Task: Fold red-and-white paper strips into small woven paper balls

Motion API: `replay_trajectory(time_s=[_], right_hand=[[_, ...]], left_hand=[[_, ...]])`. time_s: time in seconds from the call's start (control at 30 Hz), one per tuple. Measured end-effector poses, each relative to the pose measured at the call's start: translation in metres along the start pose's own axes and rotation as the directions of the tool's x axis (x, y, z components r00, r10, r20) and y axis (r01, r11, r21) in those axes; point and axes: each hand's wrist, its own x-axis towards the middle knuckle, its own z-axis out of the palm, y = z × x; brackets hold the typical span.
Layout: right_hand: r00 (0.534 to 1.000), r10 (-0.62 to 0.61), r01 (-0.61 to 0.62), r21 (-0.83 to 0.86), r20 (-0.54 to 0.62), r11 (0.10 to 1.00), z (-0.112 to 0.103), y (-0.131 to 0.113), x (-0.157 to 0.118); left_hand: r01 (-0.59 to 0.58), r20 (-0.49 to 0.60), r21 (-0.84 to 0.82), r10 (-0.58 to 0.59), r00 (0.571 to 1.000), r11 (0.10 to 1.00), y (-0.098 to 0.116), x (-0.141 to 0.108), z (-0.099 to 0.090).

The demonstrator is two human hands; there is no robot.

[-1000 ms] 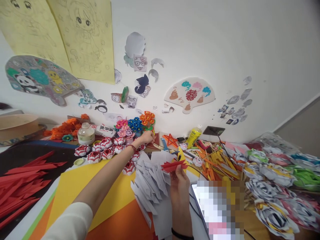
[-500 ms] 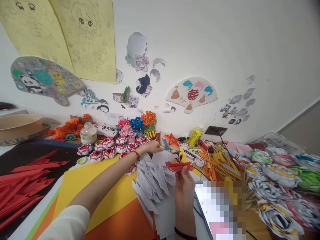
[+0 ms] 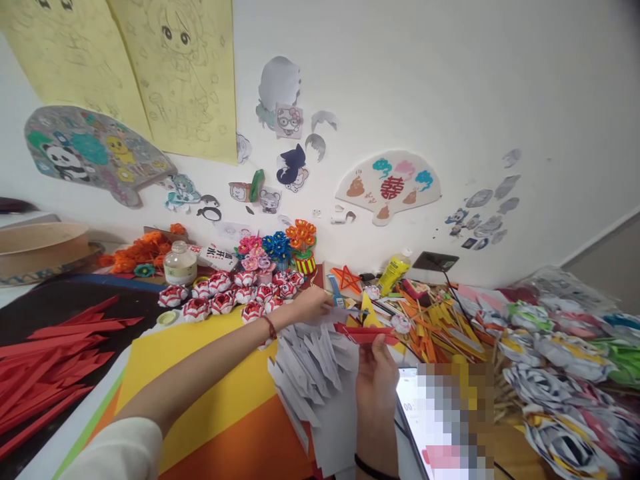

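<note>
My right hand [image 3: 377,370] pinches a small bundle of folded red paper strips [image 3: 367,333] between thumb and fingers. Reaching across from the left, my left hand [image 3: 311,307] is closed, its fingertips just above the far edge of a pile of folded white paper strips [image 3: 307,363]. Whatever those fingertips hold is too small to make out. The white strips lie on a white sheet [image 3: 337,427], beside yellow paper [image 3: 215,360] and orange paper [image 3: 245,440]. A blue strip-like item [image 3: 336,291] is just beyond my left hand.
Red-and-white paper flowers [image 3: 220,303] and a jar [image 3: 180,263] stand behind the paper. Red strips [image 3: 55,357] lie at left. A phone [image 3: 415,413] lies by my right wrist. A yellow bottle [image 3: 395,272], orange strips [image 3: 435,327] and larger paper flowers [image 3: 555,387] occupy the right.
My left hand has come down slightly toward me, closer to the white strips and the red bundle. My right hand still grips the red strips; the view has shifted a little.
</note>
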Motion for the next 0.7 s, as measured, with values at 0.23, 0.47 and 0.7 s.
replay_trajectory(time_s=[0.23,0.47,0.7], right_hand=[[0.999,0.012,-0.009,0.062,-0.038,0.998,0.003,0.001,0.0],[0.999,0.016,-0.013,0.052,-0.052,0.999,0.006,0.008,0.002],[0.993,0.095,-0.099,-0.053,-0.074,0.994,0.006,0.022,0.003]], left_hand=[[-0.24,0.056,0.23,0.233,0.971,0.943,0.039,-0.047,0.008],[-0.285,0.097,0.333,0.268,0.959,0.899,0.049,-0.065,0.008],[-0.274,0.231,0.286,0.212,0.95,0.918,0.052,-0.066,-0.014]])
